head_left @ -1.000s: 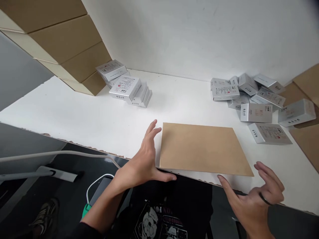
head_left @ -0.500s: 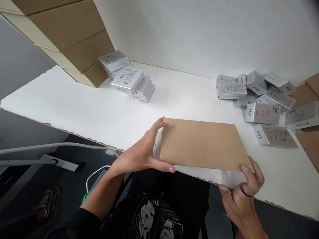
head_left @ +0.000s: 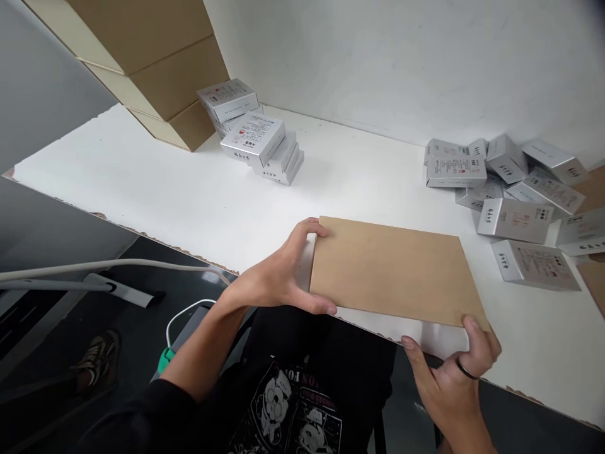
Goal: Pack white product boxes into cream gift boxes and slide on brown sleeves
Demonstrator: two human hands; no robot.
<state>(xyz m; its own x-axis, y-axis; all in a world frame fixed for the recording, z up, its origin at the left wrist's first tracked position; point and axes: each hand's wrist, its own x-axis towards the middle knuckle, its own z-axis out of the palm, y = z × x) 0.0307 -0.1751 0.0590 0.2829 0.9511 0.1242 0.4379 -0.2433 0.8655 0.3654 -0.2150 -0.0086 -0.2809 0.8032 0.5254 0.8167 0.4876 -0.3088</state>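
Note:
A flat brown kraft cardboard box (head_left: 392, 271) lies near the front edge of the white table, its plain top facing up. My left hand (head_left: 283, 274) grips its left end, with the fingers at the far corner and the thumb along the near edge. At the near right corner, my right hand (head_left: 456, 372) has its fingers bent against the box, one tip on top. The right thumb is stretched out to the left, apart from the box. A dark ring is on a right finger. The box's underside is hidden.
Silver printed boxes (head_left: 255, 139) are stacked at the back left, beside tall brown cartons (head_left: 174, 75). More silver boxes (head_left: 515, 217) lie heaped at the right. The table's rough front edge (head_left: 151, 233) runs before my lap. A white cable (head_left: 118, 263) crosses at the left.
The view has turned slightly, shifting the scene rightward. Both hands stay at the box, which looks nearly unmoved on the table. My right thumb has spread farther left from the fingers.

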